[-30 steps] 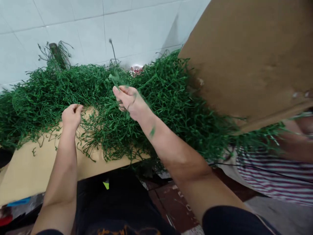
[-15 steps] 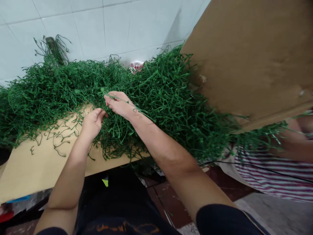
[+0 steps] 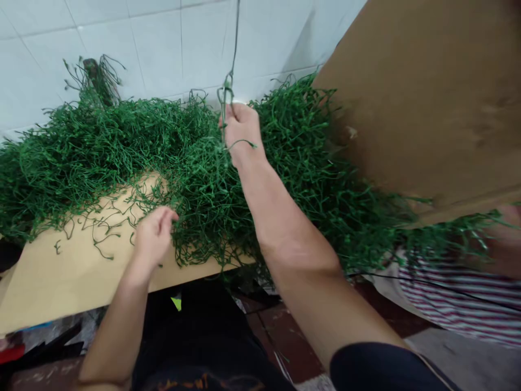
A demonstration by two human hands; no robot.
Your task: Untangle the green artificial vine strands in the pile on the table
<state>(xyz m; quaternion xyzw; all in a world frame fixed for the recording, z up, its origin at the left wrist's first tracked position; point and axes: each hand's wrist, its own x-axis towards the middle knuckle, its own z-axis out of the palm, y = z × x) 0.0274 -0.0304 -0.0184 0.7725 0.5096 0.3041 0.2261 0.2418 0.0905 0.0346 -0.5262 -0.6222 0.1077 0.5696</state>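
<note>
A wide heap of thin green stems [image 3: 301,163] with small knobbed tips spreads over a tan cardboard sheet [image 3: 73,277]. My right hand [image 3: 243,130] is raised over the back of the heap, its fingers closed on a few green stems [image 3: 224,100]; one long strand rises from them past the top of the view. Lower and to the left, my left hand [image 3: 154,233] hovers near the heap's front edge with its fingers pressed together. Whether anything thin is between those fingertips cannot be made out.
A large cardboard panel [image 3: 423,108] leans in at the right. White wall tiles [image 3: 154,49] stand behind the heap. At the lower right are a person's striped clothing [image 3: 459,304] and a black cable [image 3: 431,283].
My right hand has moved up and to the right, away from my left hand, lifting stems with it. My left hand has dropped slightly lower.
</note>
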